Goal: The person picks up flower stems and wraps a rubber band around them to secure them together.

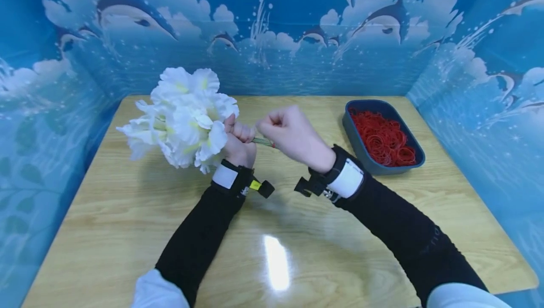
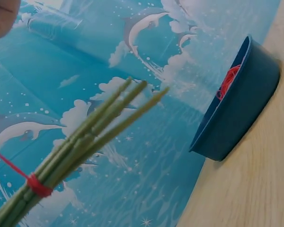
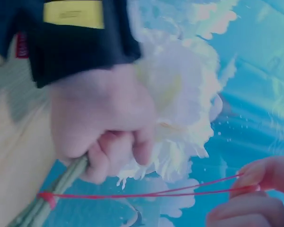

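Note:
My left hand (image 1: 240, 141) grips a bunch of white artificial flowers (image 1: 182, 114) by its green stems (image 2: 85, 142), just below the blooms. The cut ends of the stems stick out past the fist to the right. A red rubber band (image 3: 49, 197) is wound round the stems. From there a stretched loop of it runs to my right hand (image 1: 293, 133), whose thumb and fingers (image 3: 251, 182) pinch the far end. In the head view the right hand is just right of the left, raised over the table.
A dark blue plastic tub (image 1: 357, 142) holding many red rubber bands (image 1: 380, 138) stands at the back right of the wooden table (image 1: 106, 232). Blue dolphin-print sheeting (image 1: 272, 62) rises behind the table and along its sides.

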